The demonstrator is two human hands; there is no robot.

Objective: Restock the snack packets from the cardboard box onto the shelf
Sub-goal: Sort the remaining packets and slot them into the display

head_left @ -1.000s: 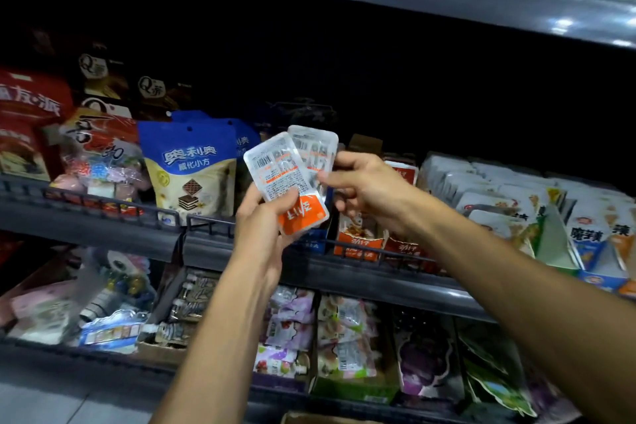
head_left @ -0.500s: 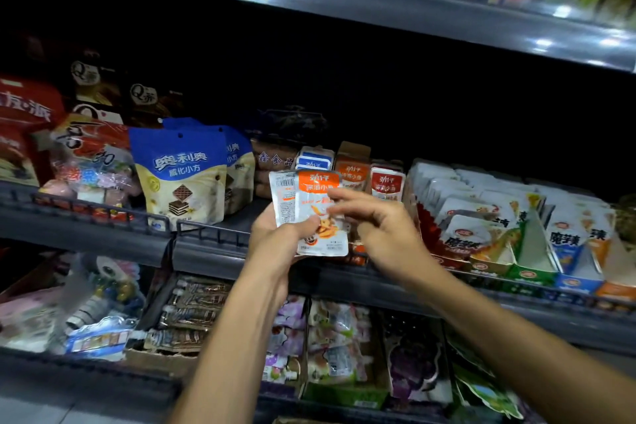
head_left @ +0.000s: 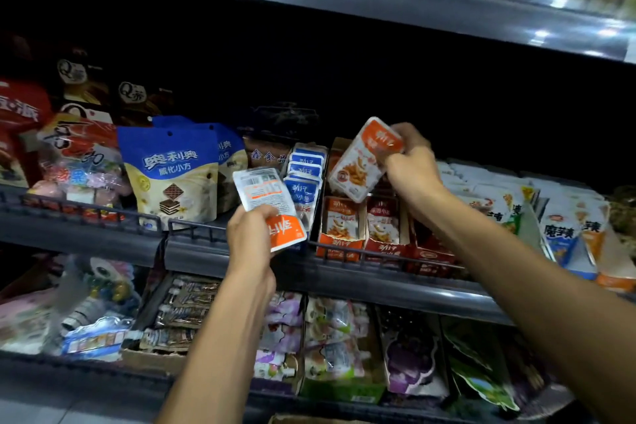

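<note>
Far left, about 9 o'clock: red bags (head_left: 20,113) and mixed candy packs (head_left: 79,162) behind the shelf rail (head_left: 89,213). Next right, blue-and-cream cookie pouch (head_left: 172,175) standing upright at the rail, second one just behind it.

Left hand (head_left: 249,237), center frame: fingers curled round the lower end of a snack packet (head_left: 268,203), back side facing camera, printed label up top, orange band at the bottom by the thumb. Packet tilted, top leaning toward 11 o'clock. It sits in front of the row of blue packets (head_left: 304,175), not on the shelf.

Right hand (head_left: 411,162), at roughly 1 o'clock from the left hand: pinching the orange top edge of a second packet (head_left: 361,162), front side out, orange and white with a food picture. Tilted, lower end pointing to 7 o'clock, hanging directly above the orange display boxes (head_left: 361,227) of matching packets. Can't tell whether it touches them.

Right of that, 3 o'clock: rows of white, blue and orange packets (head_left: 564,227) filling the shelf (head_left: 378,282).

Lower shelf: assorted packs (head_left: 330,337). Cardboard edge (head_left: 309,419) just visible at 6 o'clock, bottom border.
</note>
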